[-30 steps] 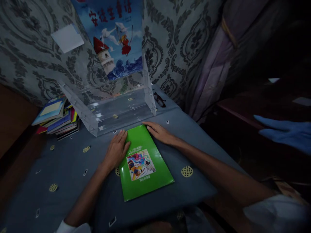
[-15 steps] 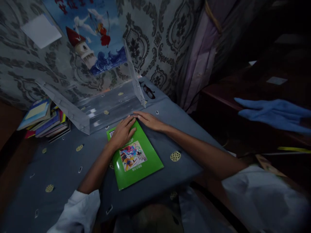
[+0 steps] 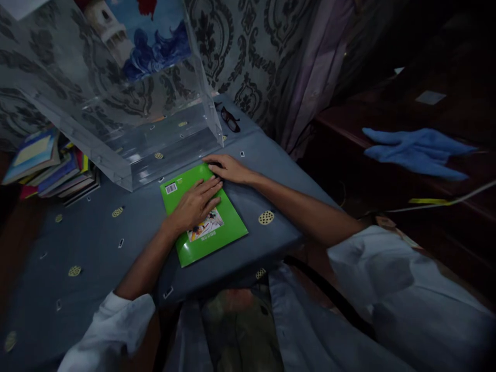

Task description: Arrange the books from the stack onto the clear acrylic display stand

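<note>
A thin green book (image 3: 229, 226) with a barcode and a colourful picture on its cover lies flat and slanted on the table. Across the cover rests my left hand (image 3: 196, 204), palm down, its fingers stretched out and partly hiding the picture. My right hand (image 3: 229, 169) lies at the book's far right corner, fingers extended over the top edge and thumb beside them. Both hands press on or touch the book without gripping it. Beyond the book stands a clear acrylic stand (image 3: 129, 178) with upright side walls.
A stack of books (image 3: 58, 165) sits left of the stand. Dark-framed glasses (image 3: 230, 121) lie right of it. The patterned cloth-covered table (image 3: 135, 268) ends close to my body. A blue glove (image 3: 420, 150) rests on dark furniture at right, near a yellow strip (image 3: 430, 201).
My left hand has slid down the cover from the top edge toward the picture, uncovering the barcode. My right hand stays by the far corner. The view has tilted downward.
</note>
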`<state>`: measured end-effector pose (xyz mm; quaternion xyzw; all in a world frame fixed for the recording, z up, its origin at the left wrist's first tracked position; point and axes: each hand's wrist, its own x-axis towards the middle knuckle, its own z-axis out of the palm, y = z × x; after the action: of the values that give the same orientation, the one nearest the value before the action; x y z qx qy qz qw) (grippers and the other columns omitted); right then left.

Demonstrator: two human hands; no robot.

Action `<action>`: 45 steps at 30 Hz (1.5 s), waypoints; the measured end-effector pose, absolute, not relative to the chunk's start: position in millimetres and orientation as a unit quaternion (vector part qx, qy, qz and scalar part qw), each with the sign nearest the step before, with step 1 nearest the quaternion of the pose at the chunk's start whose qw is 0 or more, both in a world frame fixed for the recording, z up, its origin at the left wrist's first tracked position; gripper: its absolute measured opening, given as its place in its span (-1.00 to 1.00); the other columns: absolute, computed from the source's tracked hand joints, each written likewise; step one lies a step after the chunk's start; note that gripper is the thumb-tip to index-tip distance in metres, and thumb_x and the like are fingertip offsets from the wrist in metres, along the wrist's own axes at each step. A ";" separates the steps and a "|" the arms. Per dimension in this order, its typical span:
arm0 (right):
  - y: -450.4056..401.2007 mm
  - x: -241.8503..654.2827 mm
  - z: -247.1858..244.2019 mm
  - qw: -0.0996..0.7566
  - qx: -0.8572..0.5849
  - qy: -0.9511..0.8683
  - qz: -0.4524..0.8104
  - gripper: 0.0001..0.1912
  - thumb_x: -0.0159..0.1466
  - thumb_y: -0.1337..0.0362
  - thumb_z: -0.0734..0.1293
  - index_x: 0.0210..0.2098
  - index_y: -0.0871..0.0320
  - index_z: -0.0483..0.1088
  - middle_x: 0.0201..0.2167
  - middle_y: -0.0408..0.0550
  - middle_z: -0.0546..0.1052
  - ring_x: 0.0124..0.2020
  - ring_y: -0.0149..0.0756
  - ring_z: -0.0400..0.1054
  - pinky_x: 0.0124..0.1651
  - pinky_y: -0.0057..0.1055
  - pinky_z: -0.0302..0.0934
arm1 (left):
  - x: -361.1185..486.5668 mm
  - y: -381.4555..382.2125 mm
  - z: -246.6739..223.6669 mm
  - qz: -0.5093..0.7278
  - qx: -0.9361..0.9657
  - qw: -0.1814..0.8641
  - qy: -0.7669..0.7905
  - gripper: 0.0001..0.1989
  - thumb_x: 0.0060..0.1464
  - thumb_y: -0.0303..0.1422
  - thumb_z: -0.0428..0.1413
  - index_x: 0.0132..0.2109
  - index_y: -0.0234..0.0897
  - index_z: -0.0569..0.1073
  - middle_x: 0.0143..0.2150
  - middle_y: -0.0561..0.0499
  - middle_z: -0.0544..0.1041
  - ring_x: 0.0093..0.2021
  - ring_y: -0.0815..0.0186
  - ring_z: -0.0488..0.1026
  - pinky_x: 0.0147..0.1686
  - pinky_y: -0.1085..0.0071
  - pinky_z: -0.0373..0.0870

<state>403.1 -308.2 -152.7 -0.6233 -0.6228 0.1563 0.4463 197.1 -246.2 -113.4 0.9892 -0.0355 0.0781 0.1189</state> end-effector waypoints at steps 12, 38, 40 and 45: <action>-314.8 397.1 -152.9 0.428 -0.635 -0.629 0.133 -0.56 0.29 0.35 0.25 0.16 0.20 0.41 0.12 0.05 0.53 0.12 -0.14 0.39 0.21 -0.07 0.25 | 153.5 -311.6 -99.5 0.022 0.973 0.175 -0.148 -0.55 0.44 -0.25 -0.15 0.38 -0.16 0.21 0.39 -0.04 0.29 0.46 0.23 0.06 0.43 0.04 -0.03; -320.3 398.7 -160.4 0.377 -0.637 -0.668 0.075 -0.57 0.37 0.25 0.18 0.18 0.09 0.40 0.20 0.05 0.48 0.19 -0.08 0.38 0.23 0.02 0.25 | 143.9 -183.3 -126.1 0.141 0.955 0.252 0.066 -0.41 0.39 -0.02 -0.17 0.35 -0.28 0.28 0.41 -0.18 0.23 0.43 0.15 0.12 0.41 0.05 0.04; -320.1 398.0 -158.1 0.351 -0.644 -0.678 0.051 -0.57 0.36 0.27 0.16 0.17 0.13 0.41 0.19 0.10 0.48 0.19 -0.05 0.37 0.24 0.05 0.24 | 145.7 -169.1 -126.9 0.156 0.935 0.308 0.084 -0.38 0.36 0.04 -0.18 0.32 -0.27 0.34 0.37 -0.18 0.30 0.40 0.11 0.20 0.39 0.04 0.07; -309.9 368.8 -137.3 0.257 -0.640 -0.723 -0.032 -0.62 0.35 0.31 0.18 0.07 0.19 0.49 0.20 0.20 0.46 0.29 0.11 0.24 0.30 0.23 0.07 | 146.9 -156.8 -124.8 0.206 0.820 0.516 0.135 -0.30 0.28 0.14 -0.10 0.30 -0.26 0.37 0.33 -0.17 0.37 0.31 0.04 0.34 0.33 0.07 0.19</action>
<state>368.8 -309.9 -137.3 -0.6403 -0.7232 -0.0318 0.2570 146.9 -156.8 -124.8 0.8202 0.1350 0.2058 0.5165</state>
